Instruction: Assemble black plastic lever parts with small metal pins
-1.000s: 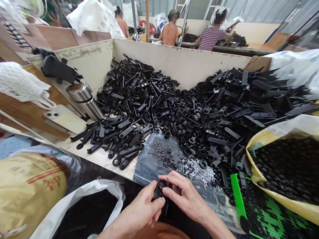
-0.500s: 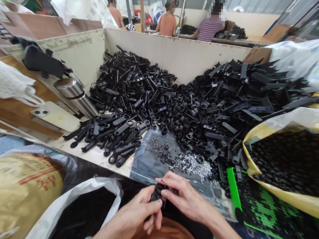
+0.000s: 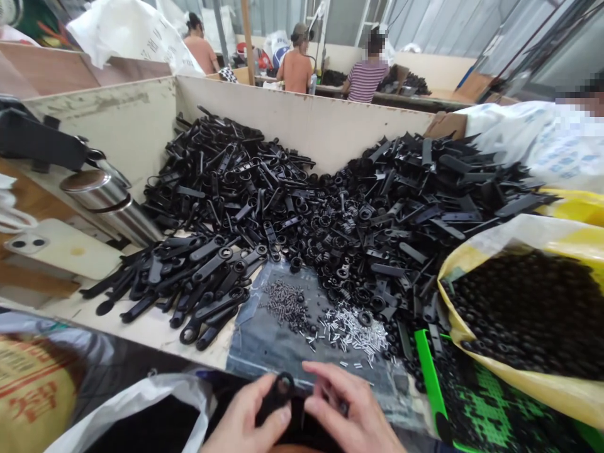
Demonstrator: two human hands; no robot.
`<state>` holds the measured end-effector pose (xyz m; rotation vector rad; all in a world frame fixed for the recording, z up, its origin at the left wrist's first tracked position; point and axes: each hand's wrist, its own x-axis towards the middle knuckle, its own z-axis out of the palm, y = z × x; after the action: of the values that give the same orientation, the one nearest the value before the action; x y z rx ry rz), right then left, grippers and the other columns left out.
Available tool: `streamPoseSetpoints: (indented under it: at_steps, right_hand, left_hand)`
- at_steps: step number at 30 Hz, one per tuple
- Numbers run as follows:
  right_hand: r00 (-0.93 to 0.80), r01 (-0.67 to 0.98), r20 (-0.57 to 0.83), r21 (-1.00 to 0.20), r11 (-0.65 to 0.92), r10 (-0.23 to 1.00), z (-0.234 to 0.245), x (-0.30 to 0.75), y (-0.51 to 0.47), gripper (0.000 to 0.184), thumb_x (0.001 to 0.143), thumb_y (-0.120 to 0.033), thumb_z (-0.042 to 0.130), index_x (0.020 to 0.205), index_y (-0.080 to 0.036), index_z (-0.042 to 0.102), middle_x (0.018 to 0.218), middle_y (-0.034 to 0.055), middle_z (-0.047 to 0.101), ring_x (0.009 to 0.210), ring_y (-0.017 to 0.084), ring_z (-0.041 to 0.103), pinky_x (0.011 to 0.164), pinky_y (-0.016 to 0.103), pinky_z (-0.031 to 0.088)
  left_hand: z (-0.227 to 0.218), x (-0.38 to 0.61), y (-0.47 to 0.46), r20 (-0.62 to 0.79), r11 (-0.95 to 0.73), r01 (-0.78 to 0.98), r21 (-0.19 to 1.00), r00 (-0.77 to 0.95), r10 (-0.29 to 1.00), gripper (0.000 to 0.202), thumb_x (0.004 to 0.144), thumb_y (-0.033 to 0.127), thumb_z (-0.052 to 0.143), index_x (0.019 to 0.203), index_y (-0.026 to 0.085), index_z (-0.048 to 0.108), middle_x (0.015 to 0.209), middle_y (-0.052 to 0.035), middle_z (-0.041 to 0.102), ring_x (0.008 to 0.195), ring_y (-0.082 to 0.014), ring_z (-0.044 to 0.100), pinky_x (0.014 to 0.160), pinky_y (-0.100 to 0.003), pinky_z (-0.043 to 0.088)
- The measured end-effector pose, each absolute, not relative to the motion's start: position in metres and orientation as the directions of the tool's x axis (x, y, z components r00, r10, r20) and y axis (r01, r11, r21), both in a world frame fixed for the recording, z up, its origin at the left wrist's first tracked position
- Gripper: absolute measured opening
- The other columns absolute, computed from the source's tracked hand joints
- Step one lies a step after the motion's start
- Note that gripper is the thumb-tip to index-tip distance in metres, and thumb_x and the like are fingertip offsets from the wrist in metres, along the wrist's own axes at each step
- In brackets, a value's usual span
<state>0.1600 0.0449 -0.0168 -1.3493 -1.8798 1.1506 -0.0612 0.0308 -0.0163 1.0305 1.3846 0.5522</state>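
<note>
Black ring-ended part point(image 3: 284, 385); near side, middle, before desk point(image 3: 94, 318); ring end now more exposed; left hand point(image 3: 248, 415), closed round part; right hand point(image 3: 353, 402), drawn apart from it, thumb and forefinger parted, contents: cannot tell; part apparently supported by left hand alone.

Yellow sack point(image 3: 40, 385): apparently red 智 point(image 3: 39, 401).

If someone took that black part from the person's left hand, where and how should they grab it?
I'd pinch the black part by the sides of its rounded end, probably from the far side, slightly above. That end sticks out beyond the left hand, which hides much of the rest, and the right hand crowds the right side.
</note>
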Motion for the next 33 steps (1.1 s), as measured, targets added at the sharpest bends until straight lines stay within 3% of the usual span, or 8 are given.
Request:
streamPoseSetpoints:
  at_steps: [4, 7, 12, 18, 21, 25, 29, 33]
  right_hand:
    - [-0.236, 0.645, 0.011, -0.746, 0.165, 0.972, -0.015, 0.173, 0.061, 0.029, 0.104, -0.039, 0.047, 0.089, -0.024, 0.067, 0.082, 0.0031, 0.068, 0.071, 0.018, 0.067, 0.066, 0.027, 0.051]
    - [-0.282, 0.747, 0.087, -0.605, 0.276, 0.955, -0.019, 0.172, 0.073, 0.033, 0.106, -0.034, 0.038, 0.089, -0.024, 0.064, 0.084, 0.0041, 0.066, 0.068, 0.018, 0.068, 0.06, 0.028, 0.048]
    - [-0.249, 0.808, 0.137, -0.516, 0.284, 0.959, -0.019, 0.166, 0.092, 0.033, 0.108, -0.028, 0.033, 0.096, -0.022, 0.064, 0.09, 0.0049, 0.066, 0.073, 0.018, 0.069, 0.063, 0.027, 0.048]
    - [-0.337, 0.875, 0.004, -0.367, 0.315, 0.941, -0.012, 0.162, 0.114, 0.02, 0.103, -0.021, 0.05, 0.092, -0.024, 0.066, 0.092, 0.0019, 0.065, 0.073, 0.015, 0.068, 0.062, 0.023, 0.044]
    - [-0.34, 0.864, -0.012, -0.4, 0.307, 0.94, -0.008, 0.165, 0.116, 0.015, 0.099, -0.017, 0.056, 0.089, -0.023, 0.066, 0.091, 0.0013, 0.065, 0.075, 0.016, 0.068, 0.063, 0.023, 0.044]
    - [-0.327, 0.755, 0.076, -0.579, 0.309, 0.942, -0.007, 0.172, 0.105, 0.016, 0.101, -0.02, 0.053, 0.09, -0.023, 0.065, 0.09, 0.0019, 0.065, 0.077, 0.016, 0.067, 0.067, 0.025, 0.047]
    - [-0.348, 0.554, 0.155, -0.762, 0.336, 0.925, -0.012, 0.171, 0.085, 0.021, 0.103, -0.028, 0.051, 0.09, -0.022, 0.067, 0.086, 0.003, 0.064, 0.076, 0.016, 0.064, 0.068, 0.025, 0.048]
    - [-0.319, 0.436, 0.146, -0.854, 0.283, 0.936, -0.011, 0.166, 0.082, 0.021, 0.101, -0.029, 0.057, 0.087, -0.02, 0.071, 0.082, 0.003, 0.064, 0.072, 0.015, 0.062, 0.064, 0.024, 0.047]
  left_hand:
    - [-0.005, -0.052, 0.059, -0.379, 0.268, 0.691, 0.672, 0.01, 0.925, 0.018, 0.09, 0.037, 0.055, 0.084, 0.024, 0.067, 0.075, -0.0034, 0.076, 0.08, -0.0268, 0.072, 0.068, -0.03, 0.044]
    - [-0.001, -0.04, 0.076, -0.268, 0.121, 0.857, 0.502, 0.021, 0.963, 0.02, 0.095, 0.027, 0.048, 0.09, 0.024, 0.067, 0.071, -0.005, 0.076, 0.073, -0.027, 0.074, 0.063, -0.03, 0.037]
    - [-0.001, -0.028, 0.089, -0.229, 0.072, 0.9, 0.43, 0.031, 0.973, 0.021, 0.095, 0.023, 0.049, 0.102, 0.024, 0.069, 0.081, -0.0103, 0.08, 0.082, -0.0319, 0.076, 0.064, -0.031, 0.037]
    - [0.0, -0.026, 0.092, -0.242, 0.086, 0.883, 0.462, 0.032, 0.97, 0.018, 0.094, 0.022, 0.05, 0.096, 0.024, 0.068, 0.079, -0.0085, 0.078, 0.081, -0.0298, 0.076, 0.064, -0.03, 0.035]
    - [0.004, -0.024, 0.092, -0.253, 0.109, 0.847, 0.52, 0.031, 0.967, 0.017, 0.094, 0.023, 0.049, 0.087, 0.023, 0.065, 0.074, -0.0065, 0.075, 0.075, -0.0261, 0.073, 0.063, -0.029, 0.034]
    - [0.006, -0.02, 0.091, -0.276, 0.171, 0.709, 0.684, 0.035, 0.961, 0.022, 0.093, 0.033, 0.051, 0.076, 0.022, 0.06, 0.065, -0.0014, 0.068, 0.064, -0.0201, 0.064, 0.061, -0.028, 0.035]
    - [0.002, -0.015, 0.087, -0.447, 0.389, 0.327, 0.861, 0.125, 0.886, 0.027, 0.087, 0.045, 0.06, 0.08, 0.019, 0.064, 0.054, 0.0016, 0.064, 0.047, -0.0123, 0.048, 0.049, -0.023, 0.032]
    - [0.001, -0.016, 0.087, -0.573, 0.587, 0.0, 0.809, 0.219, 0.79, 0.035, 0.078, 0.049, 0.073, 0.082, 0.015, 0.064, 0.059, -0.0003, 0.067, 0.038, -0.0038, 0.027, 0.04, -0.02, 0.015]
